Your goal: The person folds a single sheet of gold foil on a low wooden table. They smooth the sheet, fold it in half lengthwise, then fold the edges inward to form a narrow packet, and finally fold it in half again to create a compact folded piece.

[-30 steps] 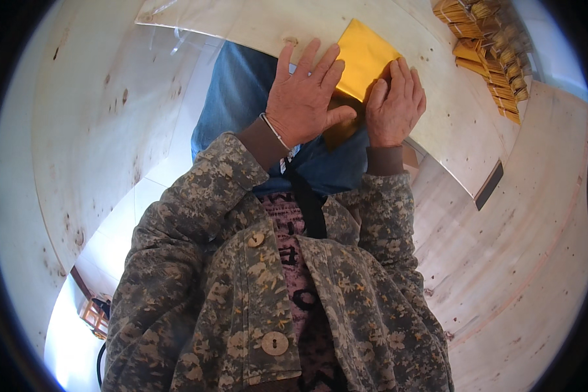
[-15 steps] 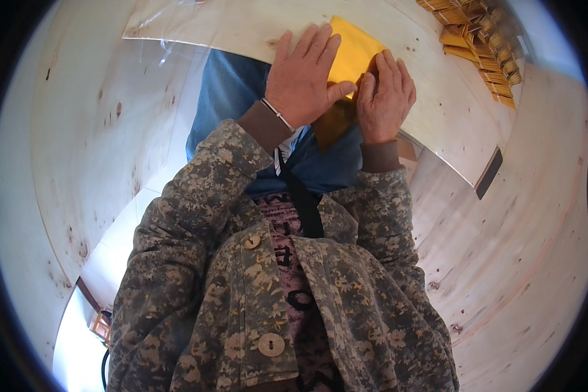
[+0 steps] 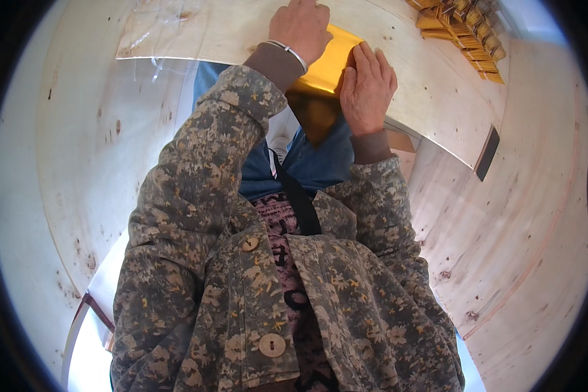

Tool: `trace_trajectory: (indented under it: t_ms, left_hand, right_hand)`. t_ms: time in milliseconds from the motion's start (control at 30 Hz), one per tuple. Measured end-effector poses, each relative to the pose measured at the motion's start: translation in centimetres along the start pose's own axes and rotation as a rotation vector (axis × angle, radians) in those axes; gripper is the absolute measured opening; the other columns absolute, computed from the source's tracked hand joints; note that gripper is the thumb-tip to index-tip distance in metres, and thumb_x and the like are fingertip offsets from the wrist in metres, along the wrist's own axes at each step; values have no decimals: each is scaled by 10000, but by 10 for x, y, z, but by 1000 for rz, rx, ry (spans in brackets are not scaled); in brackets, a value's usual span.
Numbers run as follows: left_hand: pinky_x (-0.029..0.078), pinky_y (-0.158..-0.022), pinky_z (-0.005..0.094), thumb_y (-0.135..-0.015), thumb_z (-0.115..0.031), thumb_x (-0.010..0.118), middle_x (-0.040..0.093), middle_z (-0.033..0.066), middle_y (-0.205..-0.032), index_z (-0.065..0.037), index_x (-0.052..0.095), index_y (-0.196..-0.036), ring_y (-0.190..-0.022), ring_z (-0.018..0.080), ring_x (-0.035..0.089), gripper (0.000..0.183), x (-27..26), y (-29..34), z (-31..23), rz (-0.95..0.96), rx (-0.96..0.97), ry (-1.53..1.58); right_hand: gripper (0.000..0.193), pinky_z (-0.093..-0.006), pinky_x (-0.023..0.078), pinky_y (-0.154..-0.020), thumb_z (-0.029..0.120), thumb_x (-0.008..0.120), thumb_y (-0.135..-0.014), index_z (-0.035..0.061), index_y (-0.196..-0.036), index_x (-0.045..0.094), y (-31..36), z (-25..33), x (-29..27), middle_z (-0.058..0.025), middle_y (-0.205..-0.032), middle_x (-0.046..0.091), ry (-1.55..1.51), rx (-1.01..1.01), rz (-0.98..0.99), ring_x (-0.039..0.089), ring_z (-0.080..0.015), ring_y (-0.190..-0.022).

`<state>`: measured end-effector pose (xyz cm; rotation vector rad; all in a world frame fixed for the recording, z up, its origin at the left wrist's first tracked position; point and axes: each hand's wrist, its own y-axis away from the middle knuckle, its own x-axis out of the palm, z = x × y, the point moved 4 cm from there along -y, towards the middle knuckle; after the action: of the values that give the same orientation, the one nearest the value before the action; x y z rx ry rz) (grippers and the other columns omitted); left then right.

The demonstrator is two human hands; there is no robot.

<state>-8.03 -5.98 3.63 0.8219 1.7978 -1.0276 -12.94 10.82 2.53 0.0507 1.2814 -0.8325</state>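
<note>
A shiny gold foil sheet (image 3: 331, 63) lies across the near edge of the wooden board, its lower corner hanging down darker over my lap. At its far left, my left hand (image 3: 300, 27) is closed with the fingers curled under, and whatever they hold is hidden behind the knuckles. My right hand (image 3: 370, 90) rests on the right side of the sheet, fingers stretched out side by side and the thumb near the foil.
The pale board (image 3: 431, 98) has a dark strip (image 3: 487, 154) at its right corner. Bundles of folded gold pieces (image 3: 467, 39) stand in a row at the far right. Clear plastic (image 3: 158, 40) lies at the far left. Wooden panels rise on both sides.
My left hand has moved farther away from me and its spread fingers have curled in. More of the gold sheet shows. My right hand has shifted slightly left and up in view.
</note>
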Motion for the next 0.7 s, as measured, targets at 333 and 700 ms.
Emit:
trace_trajectory:
  t_ms: [333, 700]
  left_hand:
    - [535, -892, 440, -784, -342, 802, 659, 117, -1111, -109, 671, -1071, -1034, 321, 649, 392, 7, -24, 9, 216, -151, 8]
    - [527, -821, 431, -762, -347, 806, 644, 108, -998, -114, 666, -998, -963, 310, 640, 360, -8, -9, 7, 247, -121, -30]
  right_hand:
    - [374, -518, 271, -1140, 155, 596, -915, 56, -1275, 625, 0, -1, -1, -99, -1389, 578, -26, 20, -17, 456, -344, -1336]
    - [385, -521, 270, -1143, 146, 604, -905, 39, -1275, 622, 10, 9, -5, -109, -1389, 577, -28, 30, -6, 448, -344, -1344]
